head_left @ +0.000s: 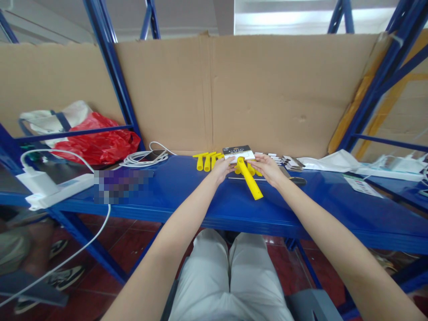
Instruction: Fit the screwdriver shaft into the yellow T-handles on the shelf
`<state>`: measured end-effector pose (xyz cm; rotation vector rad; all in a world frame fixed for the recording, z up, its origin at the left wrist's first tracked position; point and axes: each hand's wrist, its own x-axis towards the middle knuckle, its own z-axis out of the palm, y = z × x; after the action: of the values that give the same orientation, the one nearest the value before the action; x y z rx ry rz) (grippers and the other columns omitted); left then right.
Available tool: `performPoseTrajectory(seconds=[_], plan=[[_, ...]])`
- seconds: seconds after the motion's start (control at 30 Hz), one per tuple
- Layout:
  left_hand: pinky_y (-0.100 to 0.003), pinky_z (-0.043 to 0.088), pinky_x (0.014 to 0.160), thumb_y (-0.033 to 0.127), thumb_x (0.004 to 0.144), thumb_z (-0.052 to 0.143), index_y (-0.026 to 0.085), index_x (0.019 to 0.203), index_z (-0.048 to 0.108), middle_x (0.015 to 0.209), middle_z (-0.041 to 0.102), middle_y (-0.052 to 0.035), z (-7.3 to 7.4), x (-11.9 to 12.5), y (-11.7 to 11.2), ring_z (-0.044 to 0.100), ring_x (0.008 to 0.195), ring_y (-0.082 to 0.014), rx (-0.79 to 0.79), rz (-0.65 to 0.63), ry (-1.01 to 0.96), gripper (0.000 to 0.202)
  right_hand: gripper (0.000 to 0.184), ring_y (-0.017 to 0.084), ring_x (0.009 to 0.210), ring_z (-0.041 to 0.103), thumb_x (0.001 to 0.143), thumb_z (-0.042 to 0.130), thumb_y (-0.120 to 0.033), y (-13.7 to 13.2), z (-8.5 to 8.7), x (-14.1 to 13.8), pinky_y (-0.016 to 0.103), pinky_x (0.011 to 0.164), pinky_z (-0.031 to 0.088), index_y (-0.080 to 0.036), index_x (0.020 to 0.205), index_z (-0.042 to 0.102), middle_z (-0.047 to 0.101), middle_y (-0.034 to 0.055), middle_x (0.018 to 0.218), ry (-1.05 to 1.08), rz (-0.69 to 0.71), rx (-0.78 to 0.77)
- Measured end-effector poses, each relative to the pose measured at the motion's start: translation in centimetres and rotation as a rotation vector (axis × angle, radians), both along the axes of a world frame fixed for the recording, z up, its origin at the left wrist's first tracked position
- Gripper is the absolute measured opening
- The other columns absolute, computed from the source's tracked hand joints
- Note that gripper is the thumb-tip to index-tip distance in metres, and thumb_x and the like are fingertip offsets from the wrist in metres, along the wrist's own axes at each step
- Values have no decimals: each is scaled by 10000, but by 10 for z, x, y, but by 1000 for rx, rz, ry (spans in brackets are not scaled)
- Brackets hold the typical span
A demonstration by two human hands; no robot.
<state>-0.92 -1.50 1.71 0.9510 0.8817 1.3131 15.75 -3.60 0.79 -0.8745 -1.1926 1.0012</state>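
Yellow handle [251,180], its upper end meeting a black-and-white card [239,150], is over the blue tabletop [321,203], between the person's left hand [224,169] and right hand [268,168], whose fingers grasp the card's opposite sides. Its long axis slants from the card toward the person and slightly rightward, the free end nearest them.
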Motion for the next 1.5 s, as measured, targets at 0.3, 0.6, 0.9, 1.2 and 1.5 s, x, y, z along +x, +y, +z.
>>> performPoseTrajectory(seconds=[0.3,0.6,0.9,1.2,1.5], plan=[[-304,610,793,34,839,601,107,1037,641,880,757,-119,1,-3,1,749,852,-207,-17,14,-92,215,468,175,867,667,601,815,-395,14,-13,2,380,858,550,-237,875,470,602,8,923,-265,-113,195],[-278,610,745,30,861,567,107,1060,616,963,747,-142,2,-1,-3,750,827,-196,-22,64,-115,219,683,247,1100,624,678,764,-466,8,-19,-1,444,925,532,-238,1259,487,488,139,1393,-591,-49,227],[-240,571,631,63,840,599,133,835,619,768,709,-57,0,-2,-2,688,658,-134,15,113,17,73,669,275,1224,540,724,620,-183,7,-24,-2,467,1009,463,-177,1376,468,516,148,1392,-967,-163,312],[-210,531,608,14,768,591,141,721,598,706,668,-31,0,1,2,661,655,-121,74,237,-11,136,501,259,1197,545,778,554,-144,1,-21,-2,451,1007,454,-236,1268,503,522,110,1294,-1141,-221,510],[-245,553,675,-71,669,557,164,973,585,986,706,-76,-6,-1,10,707,838,-175,114,366,172,385,591,242,1101,591,839,433,-84,-14,-14,-7,411,908,496,-277,1394,494,499,104,1385,-1476,-82,469]])
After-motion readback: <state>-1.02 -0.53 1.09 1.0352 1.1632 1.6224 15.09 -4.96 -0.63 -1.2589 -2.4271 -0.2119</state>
